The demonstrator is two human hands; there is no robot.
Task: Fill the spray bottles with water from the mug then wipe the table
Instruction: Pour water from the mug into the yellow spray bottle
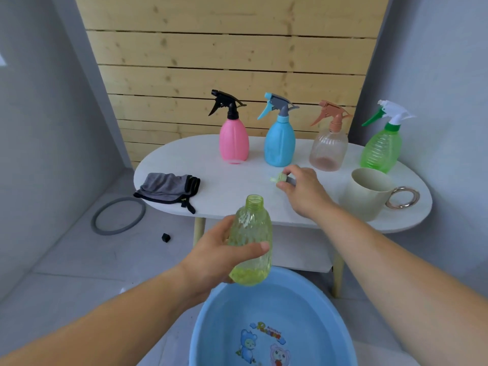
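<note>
Altogether, head view, 1 listing.

Spray bottles: 5. 4 stand upright in a row along the far side of the white oval worktop, each with a trigger head fitted and its nozzle pointing to the view's left: pink bottle with black head, blue bottle with blue-grey head, clear peach bottle, green bottle with white-green head. The 5th, the yellow-green bottle, has no head on it.

Yellow-green bottle: long axis near upright, open neck up and leaning slightly away toward the worktop, base above the far rim of the basin. Whether it holds liquid cannot be told.

Hands: 2. The left hand wraps fingers and thumb round the middle of the yellow-green bottle. The right hand, low over the worktop in front of the blue bottle, pinches 1 pale green cap piece, partly hidden by the fingers.

Mug: 1, cream, upright at the worktop's right end, ring handle pointing right; contents cannot be told.

Cloth: 1, grey with black trim, crumpled at the worktop's left end.

Basin: 1, blue, on the floor, cartoon print on its bottom; water level cannot be told.

Floor, left: 1 grey ring, 1 small black object.
</note>
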